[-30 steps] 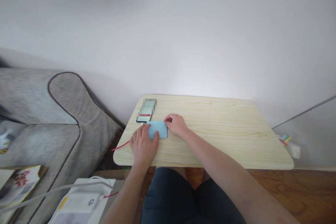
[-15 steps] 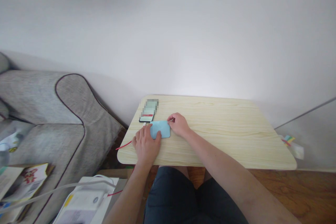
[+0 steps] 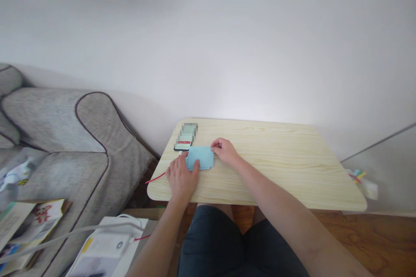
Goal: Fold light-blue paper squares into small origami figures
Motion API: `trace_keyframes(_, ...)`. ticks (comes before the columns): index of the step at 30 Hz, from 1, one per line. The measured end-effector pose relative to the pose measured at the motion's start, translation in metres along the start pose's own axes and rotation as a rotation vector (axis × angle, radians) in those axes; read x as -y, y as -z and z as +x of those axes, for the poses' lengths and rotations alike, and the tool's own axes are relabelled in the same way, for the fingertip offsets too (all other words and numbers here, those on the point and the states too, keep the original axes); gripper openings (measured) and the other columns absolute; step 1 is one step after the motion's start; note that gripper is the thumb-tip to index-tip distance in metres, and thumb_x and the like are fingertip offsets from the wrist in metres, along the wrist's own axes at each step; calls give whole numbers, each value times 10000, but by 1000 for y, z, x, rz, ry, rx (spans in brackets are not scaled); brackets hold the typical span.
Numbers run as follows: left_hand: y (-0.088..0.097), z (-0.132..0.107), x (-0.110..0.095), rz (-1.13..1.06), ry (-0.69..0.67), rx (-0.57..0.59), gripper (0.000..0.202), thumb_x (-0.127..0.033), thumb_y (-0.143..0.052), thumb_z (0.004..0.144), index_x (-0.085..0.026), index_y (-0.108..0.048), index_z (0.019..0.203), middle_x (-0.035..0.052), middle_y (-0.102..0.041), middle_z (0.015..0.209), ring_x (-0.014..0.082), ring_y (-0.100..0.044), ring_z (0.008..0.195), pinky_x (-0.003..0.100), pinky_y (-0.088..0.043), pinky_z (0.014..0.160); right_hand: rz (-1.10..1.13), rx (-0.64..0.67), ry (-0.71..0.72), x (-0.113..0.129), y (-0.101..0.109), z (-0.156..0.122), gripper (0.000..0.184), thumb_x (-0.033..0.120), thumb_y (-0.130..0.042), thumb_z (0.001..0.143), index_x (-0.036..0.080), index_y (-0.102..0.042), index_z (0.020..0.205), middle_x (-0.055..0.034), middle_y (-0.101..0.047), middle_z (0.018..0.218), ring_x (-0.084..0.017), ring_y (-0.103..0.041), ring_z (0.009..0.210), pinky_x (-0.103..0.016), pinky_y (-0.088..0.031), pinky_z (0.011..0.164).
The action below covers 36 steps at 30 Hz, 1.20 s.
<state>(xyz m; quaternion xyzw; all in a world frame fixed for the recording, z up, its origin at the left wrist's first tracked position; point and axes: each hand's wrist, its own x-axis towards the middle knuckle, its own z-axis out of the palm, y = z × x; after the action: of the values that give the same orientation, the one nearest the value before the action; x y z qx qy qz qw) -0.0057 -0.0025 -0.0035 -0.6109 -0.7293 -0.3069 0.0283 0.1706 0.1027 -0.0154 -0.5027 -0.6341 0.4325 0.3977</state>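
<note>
A small stack of light blue paper sheets (image 3: 200,158) lies near the left end of the wooden table. My left hand (image 3: 182,175) rests flat over its left edge, the thumb pressing on top and the other fingers stretched out. At the upper right corner, the thumb and forefinger of my right hand (image 3: 224,151) pinch the top blue sheet. That sheet sits slightly askew, and a darker edge shows beneath it at the lower right. Just behind the paper lies a phone (image 3: 183,143), its screen partly blurred out.
A red cable (image 3: 155,178) runs off the left edge of the pale wooden table (image 3: 276,160). To the left stands a grey sofa (image 3: 81,138) with books (image 3: 42,225) on it. A white box-shaped device (image 3: 107,244) with cords is at the lower left. A wall rises behind the table.
My right hand has shifted slightly up and right with the top sheet's corner, so the sheet now lies offset from what is under it. My left hand stays on the paper.
</note>
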Motion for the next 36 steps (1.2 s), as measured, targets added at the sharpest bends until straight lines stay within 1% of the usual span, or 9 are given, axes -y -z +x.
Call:
trace_keyframes(5, 5, 3, 0, -136, 14, -13, 399, -446, -539, 945, -235, -559, 1282, 93, -678, 1270, 314, -550, 1243, 488, -351, 1075, 148, 33, -52, 6, 9, -3, 69, 142, -651, 773, 192, -640, 820, 14, -694, 751, -128, -658, 683, -277, -565, 703)
trace_keyframes(9, 6, 11, -8, -307, 2, -18, 438, -413, -580, 920, -216, -536, 1308, 98, -690, 1191, 292, -585, 1190, 465, -398, 1063, 223, 36, -84, 10, 19, -10, 80, 131, -659, 751, 185, -632, 803, 17, -687, 720, -119, -653, 653, -267, -563, 684)
trace_keyframes(12, 0, 20, -20, -530, 68, 13, 507, -398, -622, 884, -207, -509, 1339, 103, -669, 1174, 249, -634, 1096, 407, -485, 957, 260, 30, -91, 8, 30, -16, 84, 154, -676, 735, 183, -633, 801, 22, -680, 700, -116, -643, 630, -254, -550, 652)
trace_keyframes(15, -14, 29, -34, -821, 217, 167, 587, -382, -683, 814, -191, -497, 1337, 86, -684, 1071, 196, -667, 868, 333, -530, 763, 281, 4, -87, 4, 45, -23, 96, 194, -690, 717, 183, -635, 796, 23, -674, 700, -118, -636, 639, -248, -534, 633)
trace_keyframes(17, -24, 33, -44, -958, 256, 295, 587, -383, -698, 782, -166, -518, 1297, 67, -703, 961, 177, -664, 763, 299, -523, 679, 289, -26, -83, 0, 56, -27, 121, 222, -701, 705, 184, -637, 800, 26, -671, 709, -119, -633, 652, -252, -528, 640)
trace_keyframes(21, -43, 33, -63, -998, 202, 422, 362, -417, -700, 762, -149, -664, 1003, 38, -708, 831, 162, -642, 703, 269, -502, 638, 298, -91, -90, -9, 80, -37, 166, 266, -720, 689, 186, -635, 807, 27, -665, 708, -125, -627, 660, -265, -520, 647)
trace_keyframes(24, -53, 27, -77, -985, 166, 469, 279, -429, -684, 772, -160, -681, 848, 2, -666, 727, 140, -577, 624, 244, -449, 571, 313, -140, -110, -15, 94, -46, 207, 299, -739, 689, 189, -640, 833, 23, -667, 728, -127, -620, 671, -261, -513, 640)
trace_keyframes(29, -62, 15, -94, -962, 149, 468, 241, -411, -657, 793, -175, -674, 837, -4, -661, 729, 145, -566, 651, 240, -431, 585, 347, -192, -156, -23, 105, -61, 348, 371, -752, 711, 206, -669, 1006, 44, -635, 699, -137, -615, 667, -269, -527, 630)
trace_keyframes(36, -66, 10, -98, -971, 149, 474, 238, -409, -656, 801, -176, -676, 845, 6, -676, 754, 156, -582, 679, 252, -448, 613, 313, -208, -201, -29, 107, -66, 268, 419, -753, 718, 201, -696, 865, 4, -700, 769, -143, -623, 661, -279, -534, 628)
